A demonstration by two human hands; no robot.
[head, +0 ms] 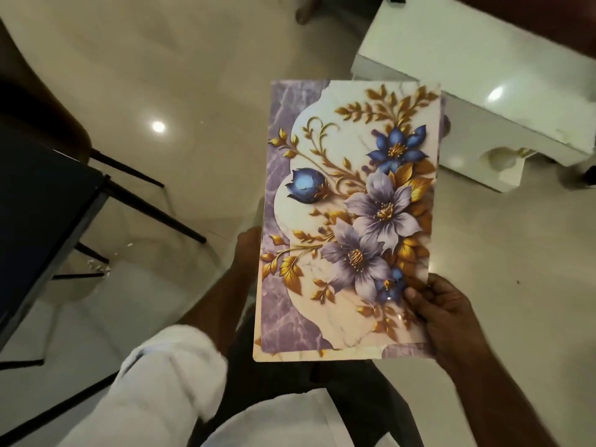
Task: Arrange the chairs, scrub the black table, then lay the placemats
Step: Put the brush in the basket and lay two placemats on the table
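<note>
I hold a floral placemat (351, 221) with purple and blue flowers and gold leaves, lengthwise over the floor in front of me. My right hand (442, 314) grips its near right corner, thumb on the printed face. My left hand (248, 250) reaches under the mat's left edge, and its fingers are hidden beneath the mat. A second mat edge shows behind the top right corner. The black table (42, 204) stands at the left, apart from the mat. A brown chair (38, 91) with thin black legs is behind it at the far left.
White glossy furniture (467, 75) stands at the upper right, close to the mat's far end. A person's foot (303, 14) shows at the top edge. Small white scraps (100, 267) lie on the shiny tile floor (193, 75) under the table corner.
</note>
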